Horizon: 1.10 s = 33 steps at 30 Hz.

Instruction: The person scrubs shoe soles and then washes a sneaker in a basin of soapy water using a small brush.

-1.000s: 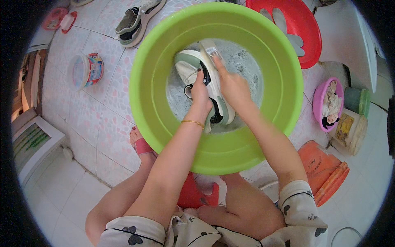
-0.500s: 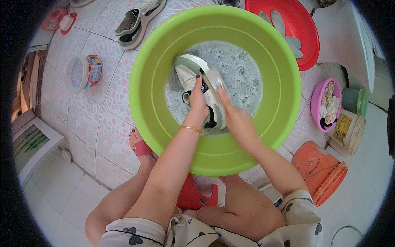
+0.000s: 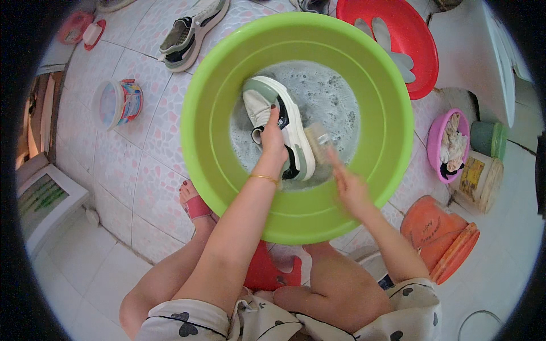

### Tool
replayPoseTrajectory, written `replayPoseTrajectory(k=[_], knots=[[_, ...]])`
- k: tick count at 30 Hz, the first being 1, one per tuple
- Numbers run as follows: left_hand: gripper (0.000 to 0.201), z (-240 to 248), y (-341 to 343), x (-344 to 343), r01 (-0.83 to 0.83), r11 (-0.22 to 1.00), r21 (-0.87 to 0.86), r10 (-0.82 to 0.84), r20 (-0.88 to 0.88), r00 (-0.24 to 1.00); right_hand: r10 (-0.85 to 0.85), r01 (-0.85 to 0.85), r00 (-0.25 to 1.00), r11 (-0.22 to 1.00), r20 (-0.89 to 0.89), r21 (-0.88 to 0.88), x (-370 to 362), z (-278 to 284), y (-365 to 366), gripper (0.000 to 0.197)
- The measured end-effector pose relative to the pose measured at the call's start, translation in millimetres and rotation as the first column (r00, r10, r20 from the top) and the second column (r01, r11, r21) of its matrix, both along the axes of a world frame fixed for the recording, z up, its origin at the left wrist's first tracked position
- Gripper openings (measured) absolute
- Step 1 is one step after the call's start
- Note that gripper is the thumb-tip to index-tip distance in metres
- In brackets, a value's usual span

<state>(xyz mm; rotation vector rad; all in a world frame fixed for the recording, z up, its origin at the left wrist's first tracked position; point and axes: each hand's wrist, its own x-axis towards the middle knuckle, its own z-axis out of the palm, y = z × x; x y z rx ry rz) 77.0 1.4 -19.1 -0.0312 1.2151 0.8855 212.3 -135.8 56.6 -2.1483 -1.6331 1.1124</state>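
Observation:
My left hand is closed on a sneaker, white and sage green with black parts, tilted on its side with the sole edge facing right. The sneaker is over soapy grey water inside a big lime-green basin. In my right hand, somewhat smeared by motion, is a scrubbing brush with pale bristles. Its bristle end lies against or very close to the lower part of the sole's side; contact is hard to tell. Part of the sneaker's opening is hidden behind my left hand.
Another sneaker lies on the tiles beyond the basin's left. A clear plastic tub stands left. A red basin holds grey gloves. To the right are a pink basin with cloths, a white bucket and an orange bucket.
My right hand has drawn the brush down and toward me along the sole's side, from its middle to nearer the heel. My left hand and the sneaker have barely moved.

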Motion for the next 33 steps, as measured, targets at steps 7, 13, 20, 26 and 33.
replayPoseTrajectory(k=[7, 13, 20, 26, 33], knots=[[0.039, -14, -8, -3, 0.024, 0.999, 0.044, -0.027, 0.061, 0.998, -0.123, 0.088, 0.966, 0.984, 0.229, 0.157, 64, -76, 70, 0.065], [0.043, -19, -10, -8, 0.008, 1.000, 0.026, -0.008, -0.011, 1.000, -0.129, 0.146, 0.873, 0.989, 0.470, 0.000, 17, -85, 98, 0.065], [0.043, -22, -8, -11, -0.011, 0.997, 0.078, 0.009, 0.021, 1.000, -0.267, 0.276, 0.927, 0.961, -0.263, -0.003, -32, -35, 50, 0.053], [0.047, -22, -9, -20, 0.033, 0.997, -0.065, -0.008, 0.352, 0.936, 0.174, -0.174, 0.962, 0.985, 0.211, -0.017, -61, 14, 3, 0.057], [0.036, -18, -10, -9, -0.016, 0.999, 0.042, 0.009, 0.149, 0.989, 0.205, -0.334, 0.854, 0.920, 0.478, 0.203, -56, -27, 70, 0.072]])
